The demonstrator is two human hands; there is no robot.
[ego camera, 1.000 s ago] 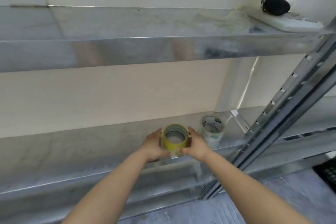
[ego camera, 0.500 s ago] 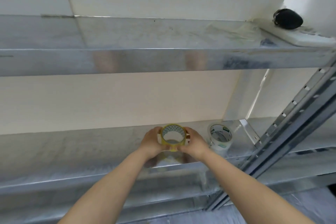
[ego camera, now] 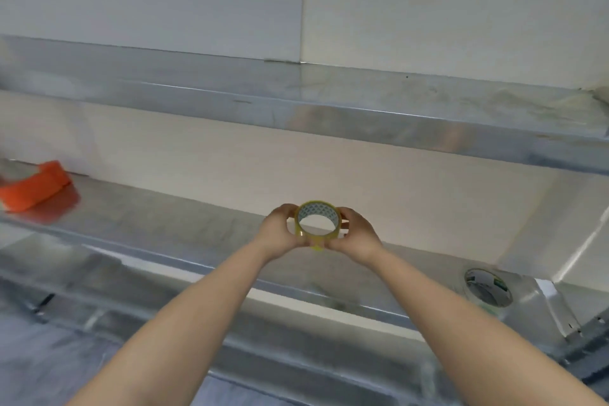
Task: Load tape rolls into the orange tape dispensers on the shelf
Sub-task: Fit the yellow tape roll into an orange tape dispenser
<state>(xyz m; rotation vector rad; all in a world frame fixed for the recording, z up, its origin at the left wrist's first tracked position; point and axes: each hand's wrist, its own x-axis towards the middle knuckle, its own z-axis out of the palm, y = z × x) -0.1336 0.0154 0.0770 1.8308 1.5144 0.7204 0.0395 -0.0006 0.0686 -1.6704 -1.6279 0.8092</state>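
A yellow tape roll (ego camera: pixel 317 234) is held in the air above the middle metal shelf (ego camera: pixel 184 217), its hollow core facing me. My left hand (ego camera: pixel 280 227) grips its left side and my right hand (ego camera: pixel 357 234) grips its right side. An orange tape dispenser (ego camera: pixel 33 189) lies on the same shelf at the far left, blurred and cut off by the frame edge. A second tape roll (ego camera: pixel 487 287), clear with a green and white core, lies flat on the shelf at the right.
An upper metal shelf (ego camera: pixel 362 109) runs across above my hands. A pale wall backs both shelves. A metal corner bracket (ego camera: pixel 560 316) and upright stand at the lower right, and a lower shelf rail (ego camera: pixel 296 366) passes under my forearms.
The yellow roll has been lifted off the shelf in both hands. The view has swung left, so the second roll now sits far right and the orange dispenser has come into sight.
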